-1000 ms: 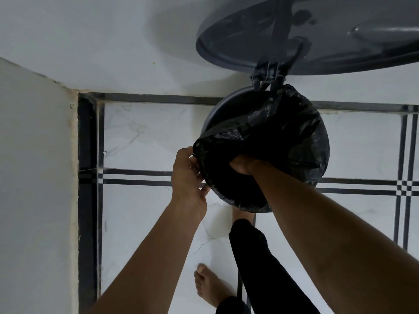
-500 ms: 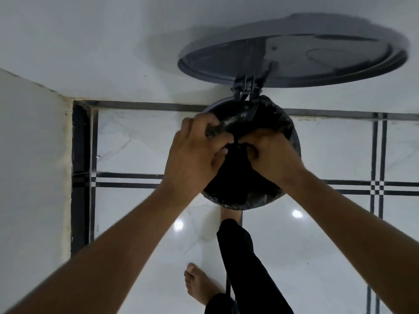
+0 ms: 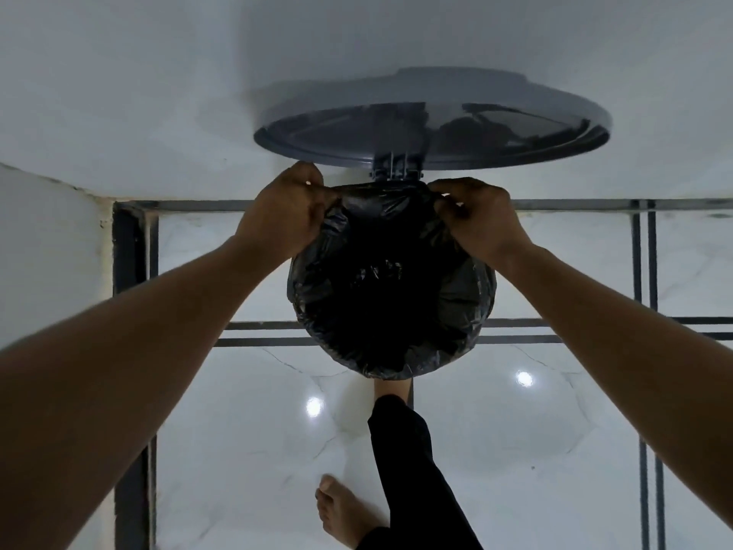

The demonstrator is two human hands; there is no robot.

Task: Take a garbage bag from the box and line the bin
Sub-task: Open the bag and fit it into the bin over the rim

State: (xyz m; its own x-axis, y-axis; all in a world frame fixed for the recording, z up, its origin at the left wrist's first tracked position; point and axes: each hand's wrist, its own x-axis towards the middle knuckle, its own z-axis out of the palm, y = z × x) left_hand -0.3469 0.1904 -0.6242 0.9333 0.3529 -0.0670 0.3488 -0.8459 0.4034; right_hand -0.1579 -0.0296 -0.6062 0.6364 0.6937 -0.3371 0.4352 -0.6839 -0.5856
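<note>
1. White marble floor (image 3: 246,450) with dark stripes, up against the wall (image 3: 119,73).
2. Grey lid (image 3: 432,117) stands open behind the bin; the hinge sits between my hands.
3. Black garbage bag (image 3: 390,295) covers the bin completely, so the rim's hidden.
4. Left hand (image 3: 283,214) and right hand (image 3: 482,220) pinch the bag's back edge.
5. Bare foot (image 3: 345,514) near the floor's bottom edge; the other's mostly hidden.
6. No readable writing.

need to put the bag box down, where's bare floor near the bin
Bare floor left of the bin, out to the dark tile border, and right of it. Crowded at the far rim: both hands grip the bag under the lid.
</note>
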